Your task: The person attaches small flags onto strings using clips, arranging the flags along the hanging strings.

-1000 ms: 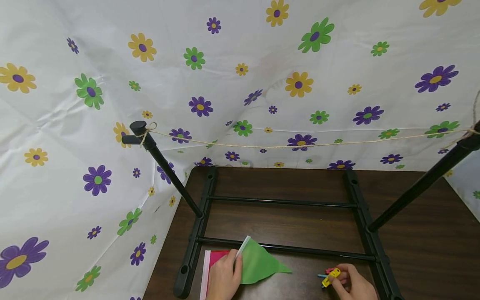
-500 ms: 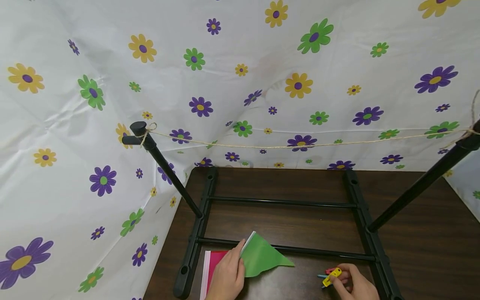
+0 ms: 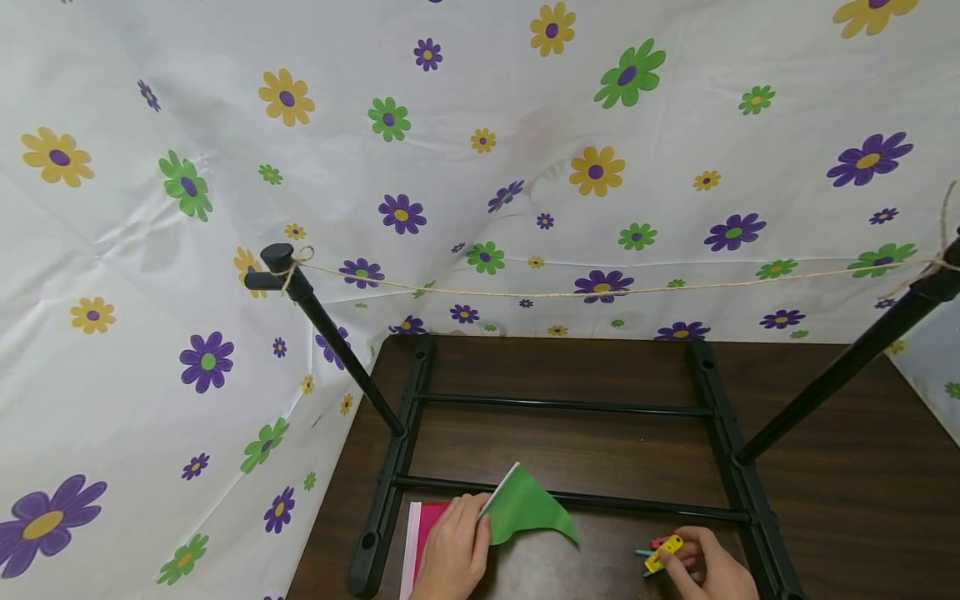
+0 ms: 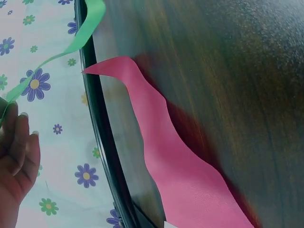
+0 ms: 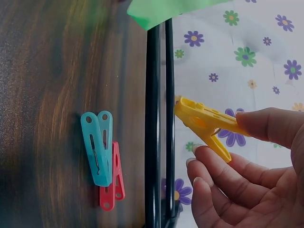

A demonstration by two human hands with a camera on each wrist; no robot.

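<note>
Green flag pinched by left hand | yellow clip pinched by right hand

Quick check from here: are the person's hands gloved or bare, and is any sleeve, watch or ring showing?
Both the left hand and the right hand are bare, with no gloves. No sleeve, watch or ring shows in any view. The fingernails are short and unpainted. The wrists are cut off by the frame edge.

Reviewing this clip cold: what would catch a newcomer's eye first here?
Probably the flowered sheet that fills the backdrop, with a twine line strung between two black poles over the dark table. Near the front edge, the left hand lifts a green pennant off a pink one, while the right hand pinches a yellow clothespin above a blue and a red pin.
</note>
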